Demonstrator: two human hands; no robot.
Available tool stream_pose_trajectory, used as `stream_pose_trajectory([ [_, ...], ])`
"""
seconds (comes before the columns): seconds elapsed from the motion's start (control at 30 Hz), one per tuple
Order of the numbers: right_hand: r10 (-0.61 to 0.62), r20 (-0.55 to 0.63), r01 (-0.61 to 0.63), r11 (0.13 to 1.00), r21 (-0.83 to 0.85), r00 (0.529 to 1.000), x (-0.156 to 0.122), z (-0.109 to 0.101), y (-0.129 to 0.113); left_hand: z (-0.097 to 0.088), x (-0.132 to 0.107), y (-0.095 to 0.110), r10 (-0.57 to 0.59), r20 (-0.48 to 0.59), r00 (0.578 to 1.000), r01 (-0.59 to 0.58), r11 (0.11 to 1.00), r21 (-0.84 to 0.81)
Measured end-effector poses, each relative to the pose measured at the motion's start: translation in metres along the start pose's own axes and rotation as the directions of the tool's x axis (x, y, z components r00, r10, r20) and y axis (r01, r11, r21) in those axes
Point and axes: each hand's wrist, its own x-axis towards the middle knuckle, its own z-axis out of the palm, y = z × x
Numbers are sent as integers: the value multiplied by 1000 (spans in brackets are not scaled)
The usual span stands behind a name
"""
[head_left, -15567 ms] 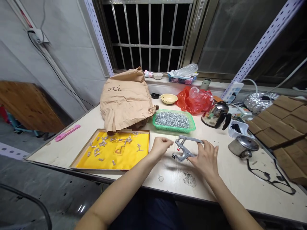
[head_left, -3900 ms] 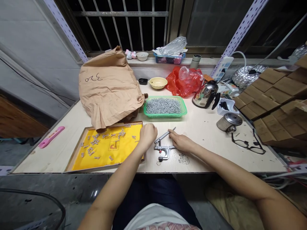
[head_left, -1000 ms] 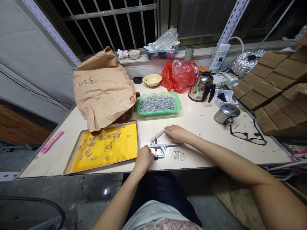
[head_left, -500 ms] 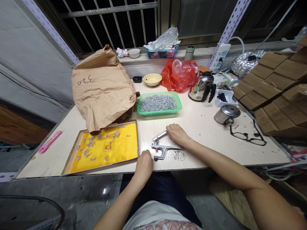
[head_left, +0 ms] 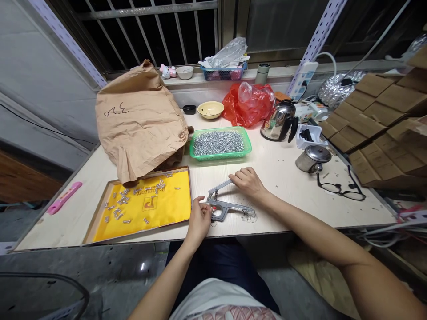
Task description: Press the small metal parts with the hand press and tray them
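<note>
The left hand, seen in the head view, is raised to the mouth of the grey pliers, fingers bent and thumb and forefinger drawn together; whether they pinch anything (the spot is too small to read) I cannot tell. Half a second ago it was a loose fist just beside the tool's lower end. The right hand has its fingers curled over the tip of the upper handle, knuckles now lifted higher than before. The pliers lie on the worktop with their handles apart, between the yellow-lined tray and the right forearm. Small metal pieces lie scattered in that tray, and the green basket behind the tool is filled as before.
</note>
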Motion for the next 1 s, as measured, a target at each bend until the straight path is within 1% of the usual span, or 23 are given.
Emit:
stream_pose_trajectory([
  [0.1, -11, -19, 11, 1000, -2, 1000, 1, -2, 0, -4, -2, 0, 63, 25, 998, -65, 996, 61],
  [0.17, -14, -25, 14, 1000, 1, 1000, 2, -4, 0, -6, -3, 0, 78, 48, 996, -82, 992, 92],
  [0.4, -9, -24, 10, 1000, 27, 1000, 1, -6, -1, -9, -5, 4, 90, 146, 985, -117, 974, 193],
  [0.57, 0, -19, 1, 999, 40, 1000, 0, -8, -3, -12, -3, 11, 59, 174, 983, -93, 977, 194],
  [0.67, 16, -27, -14, 999, 40, 1000, -1, -9, -6, -12, -1, 11, 35, 172, 984, -64, 985, 161],
  [0.77, 29, -32, -28, 999, 40, 999, -4, -7, -8, -10, 0, 6, 16, 132, 991, -29, 995, 99],
  [0.87, 42, -29, -40, 998, 42, 999, -9, -3, -8, -7, -1, 1, 12, 79, 997, -15, 999, 33],
  [1.0, 60, -28, -59, 997, 53, 998, -15, 3, -6, -7, -4, 2, 11, 72, 997, -12, 1000, 9],
])
